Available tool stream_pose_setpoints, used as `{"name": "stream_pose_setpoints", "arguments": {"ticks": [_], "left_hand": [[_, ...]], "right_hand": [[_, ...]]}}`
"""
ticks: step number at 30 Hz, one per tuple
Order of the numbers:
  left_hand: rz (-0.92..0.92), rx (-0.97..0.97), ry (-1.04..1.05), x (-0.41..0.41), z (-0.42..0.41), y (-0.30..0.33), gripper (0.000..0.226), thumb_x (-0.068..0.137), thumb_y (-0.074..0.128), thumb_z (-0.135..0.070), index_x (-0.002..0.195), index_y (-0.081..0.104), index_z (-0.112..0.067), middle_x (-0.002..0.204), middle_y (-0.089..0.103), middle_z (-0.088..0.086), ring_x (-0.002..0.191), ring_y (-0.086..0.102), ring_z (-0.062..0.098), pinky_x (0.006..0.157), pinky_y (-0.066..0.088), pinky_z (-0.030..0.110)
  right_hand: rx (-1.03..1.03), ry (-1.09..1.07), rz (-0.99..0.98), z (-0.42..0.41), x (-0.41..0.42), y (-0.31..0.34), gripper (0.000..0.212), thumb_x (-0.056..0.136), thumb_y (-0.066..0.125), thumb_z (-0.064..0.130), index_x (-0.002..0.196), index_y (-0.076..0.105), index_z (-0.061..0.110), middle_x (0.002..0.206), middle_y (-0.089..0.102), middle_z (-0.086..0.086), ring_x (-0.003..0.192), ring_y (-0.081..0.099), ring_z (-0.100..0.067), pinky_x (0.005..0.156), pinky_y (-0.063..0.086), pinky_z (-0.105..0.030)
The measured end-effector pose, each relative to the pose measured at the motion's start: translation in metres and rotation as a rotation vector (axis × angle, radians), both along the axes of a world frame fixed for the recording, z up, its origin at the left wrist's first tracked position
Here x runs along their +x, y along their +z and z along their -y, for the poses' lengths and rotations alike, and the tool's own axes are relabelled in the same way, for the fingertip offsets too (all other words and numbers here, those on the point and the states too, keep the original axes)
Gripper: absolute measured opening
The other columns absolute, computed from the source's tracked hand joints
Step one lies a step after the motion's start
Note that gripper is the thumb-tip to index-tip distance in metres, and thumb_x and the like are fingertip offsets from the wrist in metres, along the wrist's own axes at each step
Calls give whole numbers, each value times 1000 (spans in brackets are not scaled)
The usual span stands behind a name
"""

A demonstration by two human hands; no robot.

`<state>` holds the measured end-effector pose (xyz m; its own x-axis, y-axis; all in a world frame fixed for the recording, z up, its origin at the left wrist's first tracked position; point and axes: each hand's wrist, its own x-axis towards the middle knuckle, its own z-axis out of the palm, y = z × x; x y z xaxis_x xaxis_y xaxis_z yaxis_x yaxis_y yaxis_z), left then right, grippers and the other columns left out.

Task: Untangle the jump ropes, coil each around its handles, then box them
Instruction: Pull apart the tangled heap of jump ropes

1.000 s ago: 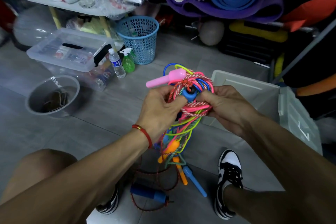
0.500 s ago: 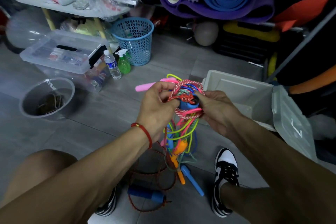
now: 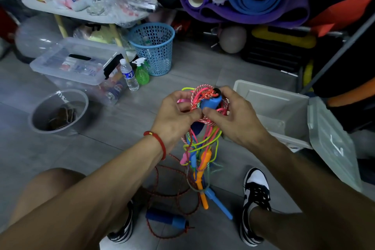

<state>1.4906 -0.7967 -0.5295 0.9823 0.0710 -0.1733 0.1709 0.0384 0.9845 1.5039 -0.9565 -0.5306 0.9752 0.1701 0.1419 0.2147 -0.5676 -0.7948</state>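
**Blue handle working free of the knot**

Our left hand (image 3: 174,113) and right hand (image 3: 237,115) both pinch the tangled jump ropes (image 3: 203,128) in mid-air. The blue handle (image 3: 211,100) now stands further out of the red-and-white rope (image 3: 203,93) loops than before. The box (image 3: 272,107) waits on the floor, just right.

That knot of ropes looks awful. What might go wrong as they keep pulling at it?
Tugging the blue handle through the red-and-white rope could tighten the knot. The handles dangling below may snag other loops. The red cord on the floor lies between the shoes, a possible trip hazard.
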Motion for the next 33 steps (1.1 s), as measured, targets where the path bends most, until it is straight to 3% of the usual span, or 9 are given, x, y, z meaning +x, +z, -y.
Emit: {"name": "stream_pose_setpoints", "arguments": {"ticks": [2,5,9,13,15,19,25,29,33], "left_hand": [[-6,50,-15,6,0,-2,34,83,68,14,105,56,-9,88,74,10,72,69,17,66,59,27],[-49,111,-24,18,3,-2,32,82,72,8,104,55,-8,100,69,17,77,70,26,69,63,43],[-77,69,-47,29,11,4,26,83,72,7,101,58,-6,88,69,14,64,71,20,58,63,40],[-97,6,33,35,14,5,29,76,72,18,88,63,-8,79,69,14,63,64,23,66,59,38],[-72,100,64,39,16,1,34,71,72,18,80,64,-13,72,69,10,62,64,21,72,59,38],[-54,204,45,43,24,-6,34,59,75,2,82,62,-20,73,70,7,67,68,27,75,61,53],[73,515,-96,39,30,-10,43,66,83,-12,93,53,-29,74,65,-3,55,64,22,49,51,31],[260,772,-180,31,27,-7,54,75,78,-17,124,56,-24,85,70,1,71,67,22,63,49,26],[158,608,-308,31,26,-4,33,84,79,-21,113,63,-22,78,69,-1,55,72,21,56,60,42]], "right_hand": [[-112,0,116,1,3,1,32,84,74,35,110,62,23,108,66,5,96,61,-6,80,41,-10],[-259,-3,230,4,10,7,41,85,73,38,115,61,14,126,58,-3,118,54,-16,97,39,-19],[-222,-86,196,4,11,12,39,87,71,41,108,54,14,97,70,-4,94,65,-24,80,48,-37],[-300,-3,151,7,13,15,39,91,66,45,104,40,19,84,67,0,81,64,-26,62,37,-33],[-315,8,138,10,13,16,40,93,62,47,105,37,18,83,64,0,82,63,-27,62,33,-32],[-223,-71,97,21,20,20,41,93,61,48,106,40,16,94,69,-7,88,65,-30,71,48,-39],[-168,-8,127,26,12,19,30,98,59,33,114,39,16,85,67,-5,78,65,-25,67,44,-34],[-262,83,156,26,5,25,35,100,54,34,122,37,13,94,66,-8,87,63,-33,70,44,-39],[-179,59,191,31,4,29,34,102,51,30,130,37,18,96,60,1,82,56,-20,69,34,-30]]}}
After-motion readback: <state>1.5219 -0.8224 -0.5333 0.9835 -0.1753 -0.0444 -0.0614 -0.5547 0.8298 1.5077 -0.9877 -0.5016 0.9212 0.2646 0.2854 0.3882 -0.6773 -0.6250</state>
